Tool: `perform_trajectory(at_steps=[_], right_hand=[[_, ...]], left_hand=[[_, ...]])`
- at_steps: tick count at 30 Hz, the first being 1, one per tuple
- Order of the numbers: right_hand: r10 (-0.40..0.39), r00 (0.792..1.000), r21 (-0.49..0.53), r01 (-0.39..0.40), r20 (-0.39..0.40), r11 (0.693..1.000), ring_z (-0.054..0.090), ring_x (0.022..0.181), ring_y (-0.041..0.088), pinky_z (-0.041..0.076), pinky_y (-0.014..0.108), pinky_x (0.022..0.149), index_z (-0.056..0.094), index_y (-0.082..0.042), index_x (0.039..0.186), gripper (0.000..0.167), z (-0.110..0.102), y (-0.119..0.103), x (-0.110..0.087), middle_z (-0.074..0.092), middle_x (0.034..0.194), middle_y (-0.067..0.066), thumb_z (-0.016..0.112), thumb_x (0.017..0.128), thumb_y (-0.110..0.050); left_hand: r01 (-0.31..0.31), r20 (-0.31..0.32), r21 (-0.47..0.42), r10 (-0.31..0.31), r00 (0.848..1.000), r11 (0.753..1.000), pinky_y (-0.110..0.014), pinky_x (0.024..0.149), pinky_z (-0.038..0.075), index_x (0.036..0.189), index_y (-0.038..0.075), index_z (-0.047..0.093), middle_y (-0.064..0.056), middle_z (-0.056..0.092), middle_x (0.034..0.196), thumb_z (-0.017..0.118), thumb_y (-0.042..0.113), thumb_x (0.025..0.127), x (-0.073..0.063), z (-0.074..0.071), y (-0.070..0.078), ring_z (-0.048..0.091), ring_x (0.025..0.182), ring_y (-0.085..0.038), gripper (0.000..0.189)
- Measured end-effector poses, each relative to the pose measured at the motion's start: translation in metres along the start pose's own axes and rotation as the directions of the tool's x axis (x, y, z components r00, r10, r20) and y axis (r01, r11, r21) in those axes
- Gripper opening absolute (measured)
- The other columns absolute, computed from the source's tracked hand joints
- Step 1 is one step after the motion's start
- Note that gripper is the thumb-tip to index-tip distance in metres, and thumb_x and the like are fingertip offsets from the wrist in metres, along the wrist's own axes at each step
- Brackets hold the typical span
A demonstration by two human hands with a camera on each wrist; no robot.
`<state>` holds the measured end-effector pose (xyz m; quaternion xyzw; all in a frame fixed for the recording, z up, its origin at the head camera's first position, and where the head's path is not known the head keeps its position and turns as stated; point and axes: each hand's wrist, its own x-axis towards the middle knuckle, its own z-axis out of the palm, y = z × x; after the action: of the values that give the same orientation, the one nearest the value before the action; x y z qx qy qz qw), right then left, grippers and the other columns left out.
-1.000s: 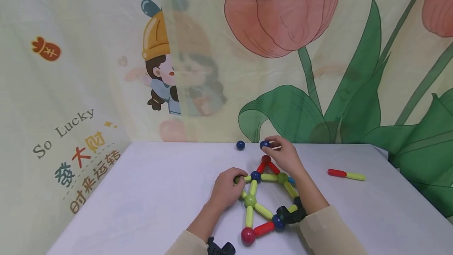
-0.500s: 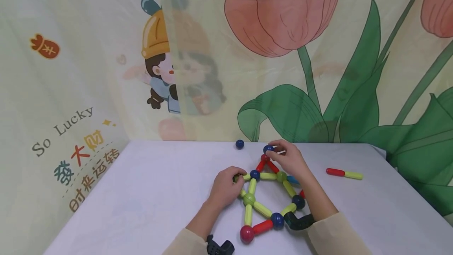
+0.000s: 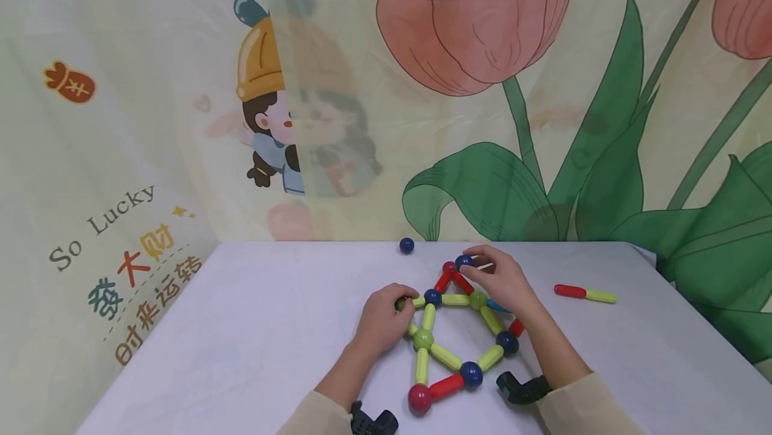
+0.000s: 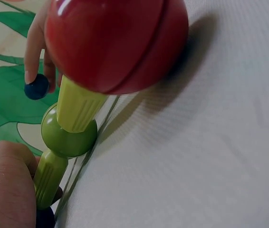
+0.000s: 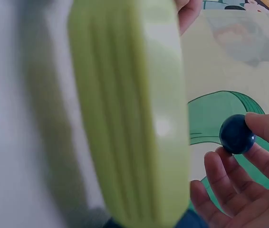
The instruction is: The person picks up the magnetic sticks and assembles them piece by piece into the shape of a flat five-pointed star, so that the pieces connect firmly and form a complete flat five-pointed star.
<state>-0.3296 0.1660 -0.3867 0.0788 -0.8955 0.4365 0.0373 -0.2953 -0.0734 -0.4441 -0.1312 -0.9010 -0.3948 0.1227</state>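
A flat frame of yellow-green and red sticks [image 3: 446, 356] joined by coloured balls lies on the table. My left hand [image 3: 384, 320] grips its left corner at a green ball [image 3: 401, 303], mostly hidden under the fingers. My right hand [image 3: 499, 279] pinches a dark blue ball [image 3: 464, 263] between thumb and fingertips, just right of the red ball [image 3: 449, 267] at the frame's far peak. In the right wrist view that blue ball [image 5: 237, 134] sits at the fingertips. A large red ball [image 4: 118, 42] fills the top of the left wrist view.
Another dark blue ball [image 3: 407, 246] lies at the table's back edge. To the right lies a joined red and yellow-green stick pair [image 3: 585, 293]. A blue stick [image 3: 497, 305] and a red stick [image 3: 516, 328] extend from the frame beside my right arm. A printed cloth [image 3: 338, 120] hangs behind.
My right hand has carried the blue ball rightward and nearer, from behind the red peak ball to its right side. The left hand keeps its grip on the frame's corner.
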Motion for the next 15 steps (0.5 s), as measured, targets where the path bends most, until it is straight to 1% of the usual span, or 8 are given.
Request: perform_trajectory(at_steps=[8, 15], right_hand=[[-0.001, 1.0, -0.011, 0.001, 0.0, 1.0, 0.065, 0.114, 0.036, 0.062, 0.046, 0.089, 0.061, -0.011, 0.137, 0.046, -0.006, 0.008, -0.007, 0.066, 0.13, 0.021, 0.072, 0.097, -0.03], [0.002, 1.0, -0.005, -0.002, 0.004, 1.0, 0.064, 0.112, 0.034, 0.062, 0.044, 0.087, 0.059, -0.011, 0.139, 0.049, -0.013, 0.017, -0.011, 0.065, 0.131, 0.021, 0.072, 0.096, -0.031]], left_hand=[[-0.003, -0.01, -0.002, 0.003, 1.0, 1.0, -0.039, 0.095, 0.059, 0.11, 0.013, 0.077, -0.001, 0.076, 0.111, 0.059, 0.011, 0.095, -0.001, 0.0, -0.001, 0.069, 0.103, -0.018, 0.023], [-0.003, -0.011, 0.002, 0.003, 1.0, 1.0, -0.039, 0.095, 0.059, 0.11, 0.012, 0.077, -0.002, 0.076, 0.11, 0.059, 0.011, 0.096, 0.0, 0.001, -0.001, 0.069, 0.103, -0.018, 0.024]])
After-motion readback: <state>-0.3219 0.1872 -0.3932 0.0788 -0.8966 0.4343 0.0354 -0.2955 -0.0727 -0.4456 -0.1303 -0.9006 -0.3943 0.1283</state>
